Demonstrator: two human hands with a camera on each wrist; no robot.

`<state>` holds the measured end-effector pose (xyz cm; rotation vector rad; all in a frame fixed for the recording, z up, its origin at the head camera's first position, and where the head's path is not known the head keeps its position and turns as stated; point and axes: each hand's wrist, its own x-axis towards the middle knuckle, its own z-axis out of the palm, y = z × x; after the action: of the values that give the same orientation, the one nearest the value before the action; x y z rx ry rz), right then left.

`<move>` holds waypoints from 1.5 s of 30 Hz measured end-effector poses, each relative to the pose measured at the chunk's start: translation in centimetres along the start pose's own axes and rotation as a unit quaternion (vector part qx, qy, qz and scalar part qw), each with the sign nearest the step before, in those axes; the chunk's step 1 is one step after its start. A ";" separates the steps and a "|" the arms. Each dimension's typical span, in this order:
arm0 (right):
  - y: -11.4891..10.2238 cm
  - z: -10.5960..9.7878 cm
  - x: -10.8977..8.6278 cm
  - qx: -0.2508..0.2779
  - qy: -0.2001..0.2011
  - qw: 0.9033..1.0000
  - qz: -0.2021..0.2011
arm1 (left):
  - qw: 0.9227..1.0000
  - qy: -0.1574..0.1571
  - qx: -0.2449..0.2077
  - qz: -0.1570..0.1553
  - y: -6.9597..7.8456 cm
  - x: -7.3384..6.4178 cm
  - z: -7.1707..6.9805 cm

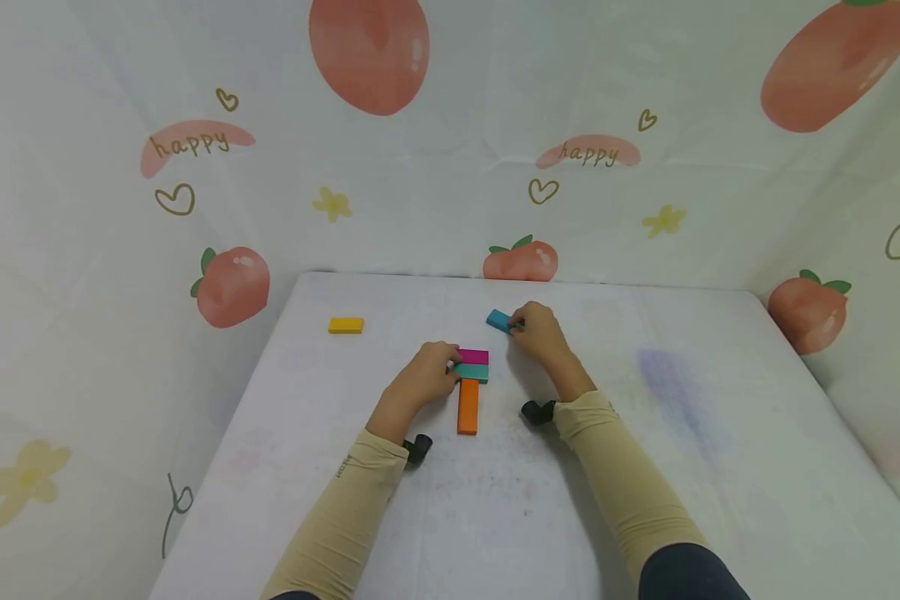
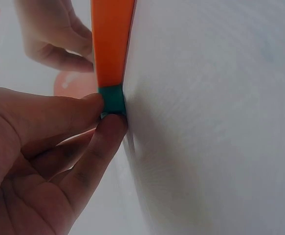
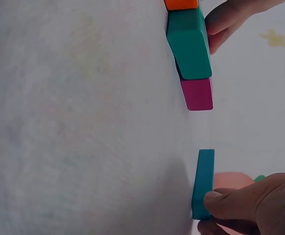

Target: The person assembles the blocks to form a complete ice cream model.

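Observation:
My left hand [image 1: 427,371] is at the left ends of two flat blocks lying side by side. Its thumb and a finger pinch the end of the teal block [image 1: 472,372], and the magenta block [image 1: 474,357] lies along that block's far side. An orange block [image 1: 468,407] runs toward me from the teal one, making a T shape. Farther back and to the right, my right hand [image 1: 538,332] pinches one end of a blue block [image 3: 203,181] between thumb and fingers. That blue block is angled, apart from the group.
A yellow block [image 1: 346,325] lies alone at the back left of the white table [image 1: 285,500]. Behind the table's back edge hangs a white printed cloth [image 1: 450,167] with fruit and hearts. Black wrist cameras [image 1: 537,412] hang below both wrists, close over the table.

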<state>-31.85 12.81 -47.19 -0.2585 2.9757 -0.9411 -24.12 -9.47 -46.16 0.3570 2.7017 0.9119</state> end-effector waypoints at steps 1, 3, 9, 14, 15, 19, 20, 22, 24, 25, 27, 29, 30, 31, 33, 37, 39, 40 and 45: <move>-0.1 0.0 0.0 0.001 -0.003 1.000 0.001 | 1.000 0.000 -0.001 0.000 0.0 0.0 0.0; -0.4 0.1 -0.1 0.004 -0.007 1.000 0.006 | 1.000 0.001 -0.002 0.000 0.0 0.0 0.0; -0.7 0.4 -0.2 0.004 -0.010 1.000 -0.008 | 1.000 0.000 -0.004 0.002 -0.1 0.0 0.1; -1.0 0.7 -0.2 0.010 -0.012 1.000 -0.014 | 1.000 0.002 -0.005 0.005 -0.1 0.1 0.0; -1.1 0.7 -0.3 0.012 -0.015 1.000 -0.012 | 1.000 0.003 -0.004 0.005 -0.1 0.1 0.0; -1.5 0.8 -0.5 0.017 -0.025 1.000 -0.001 | 1.000 0.002 -0.002 0.005 -0.2 0.2 0.0; -1.5 0.9 -0.5 0.017 -0.026 1.000 0.000 | 1.000 0.002 -0.003 0.007 -0.2 0.1 0.0; -1.5 1.0 -0.5 0.016 -0.027 1.000 -0.002 | 1.000 0.004 -0.002 0.011 -0.2 0.1 0.0; -1.5 1.1 -0.5 0.014 -0.027 1.000 -0.007 | 1.000 0.004 -0.003 0.013 -0.2 0.1 -0.1; -1.5 1.1 -0.5 0.014 -0.026 1.000 -0.009 | 1.000 0.004 -0.002 0.014 -0.2 0.1 -0.1; -1.5 1.2 -0.5 0.015 -0.025 0.999 -0.017 | 1.000 0.004 -0.001 0.014 -0.2 0.0 -0.1; -1.5 1.2 -0.5 0.017 -0.024 0.999 -0.021 | 1.000 0.003 -0.001 0.013 -0.2 0.0 -0.1; -1.5 1.2 -0.5 0.019 -0.023 0.999 -0.023 | 1.000 0.003 -0.001 0.012 -0.1 0.0 -0.1; -1.5 1.3 -0.6 0.020 -0.023 0.999 -0.024 | 1.000 0.002 -0.002 0.011 -0.2 0.0 -0.1; -1.6 1.3 -0.6 0.022 -0.023 0.999 -0.024 | 1.000 0.003 -0.004 0.010 -0.1 0.1 -0.1; -1.6 1.4 -0.6 0.022 -0.024 0.999 -0.028 | 1.000 0.004 -0.004 0.009 -0.2 0.1 -0.1; -1.7 1.4 -0.6 0.025 -0.025 0.999 -0.032 | 1.000 0.004 -0.003 0.010 -0.2 0.2 -0.1; -1.7 1.4 -0.7 0.027 -0.026 0.999 -0.034 | 1.000 0.005 -0.003 0.011 -0.2 0.2 -0.1; -1.7 1.4 -0.7 0.029 -0.030 0.998 -0.049 | 1.000 0.009 -0.004 0.018 -0.3 0.3 0.0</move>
<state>-30.83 10.70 -47.42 -0.4273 2.8995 -1.0090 -24.44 -9.63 -46.42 0.3979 2.7142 0.9405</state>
